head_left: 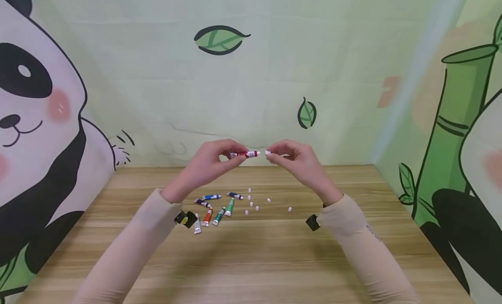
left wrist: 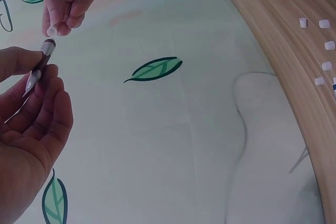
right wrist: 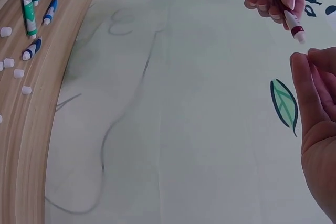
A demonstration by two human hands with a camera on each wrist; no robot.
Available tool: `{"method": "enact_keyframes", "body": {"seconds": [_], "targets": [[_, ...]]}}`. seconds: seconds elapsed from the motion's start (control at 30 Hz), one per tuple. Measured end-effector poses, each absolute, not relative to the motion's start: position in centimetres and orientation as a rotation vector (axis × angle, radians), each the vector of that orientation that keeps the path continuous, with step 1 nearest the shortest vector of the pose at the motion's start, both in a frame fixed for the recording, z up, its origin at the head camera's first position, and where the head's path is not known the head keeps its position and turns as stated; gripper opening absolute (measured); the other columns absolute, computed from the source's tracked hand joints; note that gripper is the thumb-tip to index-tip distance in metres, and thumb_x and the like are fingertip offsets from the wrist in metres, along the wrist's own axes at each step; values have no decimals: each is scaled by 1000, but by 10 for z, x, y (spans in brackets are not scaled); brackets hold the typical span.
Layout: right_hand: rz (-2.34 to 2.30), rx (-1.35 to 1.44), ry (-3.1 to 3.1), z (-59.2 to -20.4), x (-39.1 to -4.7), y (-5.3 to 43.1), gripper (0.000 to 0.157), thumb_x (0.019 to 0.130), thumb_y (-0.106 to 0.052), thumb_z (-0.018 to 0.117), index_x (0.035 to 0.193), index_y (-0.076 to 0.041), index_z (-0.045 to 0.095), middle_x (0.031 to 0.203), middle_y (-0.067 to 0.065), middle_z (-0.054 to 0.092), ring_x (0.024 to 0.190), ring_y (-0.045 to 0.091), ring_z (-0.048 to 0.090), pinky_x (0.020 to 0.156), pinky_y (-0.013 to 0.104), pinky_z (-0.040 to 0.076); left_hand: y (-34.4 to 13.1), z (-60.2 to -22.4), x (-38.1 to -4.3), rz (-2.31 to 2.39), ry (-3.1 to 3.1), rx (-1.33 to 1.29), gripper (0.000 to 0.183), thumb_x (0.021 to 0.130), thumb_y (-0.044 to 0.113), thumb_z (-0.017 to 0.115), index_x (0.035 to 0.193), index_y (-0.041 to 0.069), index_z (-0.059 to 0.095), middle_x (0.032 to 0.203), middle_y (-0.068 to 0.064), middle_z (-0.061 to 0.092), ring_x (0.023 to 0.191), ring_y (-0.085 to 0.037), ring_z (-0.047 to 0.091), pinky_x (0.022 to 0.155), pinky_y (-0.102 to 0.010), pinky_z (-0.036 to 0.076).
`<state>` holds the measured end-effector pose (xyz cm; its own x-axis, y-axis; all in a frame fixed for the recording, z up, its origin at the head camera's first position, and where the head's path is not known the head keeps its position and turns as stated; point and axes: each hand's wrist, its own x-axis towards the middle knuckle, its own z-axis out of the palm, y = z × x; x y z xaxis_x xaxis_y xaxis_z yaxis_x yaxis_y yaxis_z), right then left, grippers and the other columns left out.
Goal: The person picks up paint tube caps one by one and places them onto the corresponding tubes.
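Above the table's far edge, my left hand [head_left: 222, 158] pinches a dark red paint tube [head_left: 252, 154] between thumb and fingers, its uncapped nozzle pointing right. Facing it, my right hand [head_left: 295, 158] pinches a small white cap [head_left: 268, 152] with thumb and fingertips. A short gap separates cap and nozzle. In the left wrist view the cap [left wrist: 52, 31] sits just above the tube's end [left wrist: 48, 46]. The right wrist view shows the tube [right wrist: 294, 24] in the left hand, while the right hand's fingers [right wrist: 304, 82] mostly hide the cap.
On the wooden table [head_left: 251, 260] lie several paint tubes, among them a green one [head_left: 229, 206], an orange-red one [head_left: 207, 217], a blue one [head_left: 211, 197] and a white one [head_left: 197, 224]. Several loose white caps [head_left: 256, 208] are scattered to their right. Behind hangs a printed cloth [head_left: 157, 77].
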<state>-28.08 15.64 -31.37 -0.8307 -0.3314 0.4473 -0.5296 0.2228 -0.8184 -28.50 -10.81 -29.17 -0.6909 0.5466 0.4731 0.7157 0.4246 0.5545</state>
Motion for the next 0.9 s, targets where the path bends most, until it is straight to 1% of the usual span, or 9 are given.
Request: {"method": "enact_keyframes", "body": {"seconds": [0.07, 0.13, 0.3, 0.4, 0.6, 0.73, 0.9], "targets": [[1668, 843, -2292, -314, -280, 155, 20, 94, -22, 74, 110, -9, 72, 104, 5, 72, 95, 30, 71, 83, 37, 58, -107, -292, -286, -1115, -2446, -1119, 17, 97, 18, 69, 112, 11, 74, 103, 2, 73, 83, -14, 64, 69, -34, 52], [1670, 863, -2275, -315, -280, 153, 20, 93, -19, 75, 110, -8, 73, 105, 5, 72, 95, 31, 70, 83, 37, 58, -106, -292, -286, -1111, -2443, -1126, 18, 97, 18, 69, 112, 11, 74, 103, 4, 72, 84, -14, 64, 69, -34, 52], [1666, 883, -2255, -317, -279, 150, 19, 93, -16, 75, 110, -8, 73, 105, 5, 72, 91, 23, 70, 82, 38, 58, -104, -292, -284, -1106, -2449, -1139, 18, 97, 19, 69, 112, 11, 74, 103, 5, 72, 84, -12, 63, 72, -33, 52], [1664, 882, -2262, -318, -280, 149, 18, 93, -16, 75, 110, -9, 73, 105, 4, 72, 90, 21, 70, 81, 39, 58, -103, -292, -284, -1108, -2442, -1147, 17, 97, 18, 70, 112, 10, 74, 102, 4, 72, 84, -12, 63, 74, -34, 52], [1675, 879, -2277, -320, -280, 148, 19, 93, -18, 74, 110, -9, 73, 104, 4, 73, 90, 23, 71, 80, 35, 58, -103, -292, -282, -1122, -2440, -1147, 16, 97, 16, 69, 111, 9, 74, 102, 3, 72, 84, -13, 63, 75, -34, 52], [1681, 884, -2280, -321, -280, 148, 20, 94, -19, 74, 110, -8, 73, 104, 5, 73, 91, 25, 71, 81, 37, 58, -102, -295, -281, -1125, -2437, -1141, 16, 97, 17, 68, 110, 10, 74, 102, 4, 72, 84, -12, 63, 74, -34, 52], [1711, 876, -2289, -322, -279, 149, 21, 94, -20, 73, 112, -8, 73, 105, 6, 72, 92, 23, 71, 82, 35, 57, -101, -296, -281, -1121, -2413, -1153, 15, 98, 17, 68, 110, 10, 74, 101, 4, 72, 84, -12, 63, 75, -34, 52]]}}
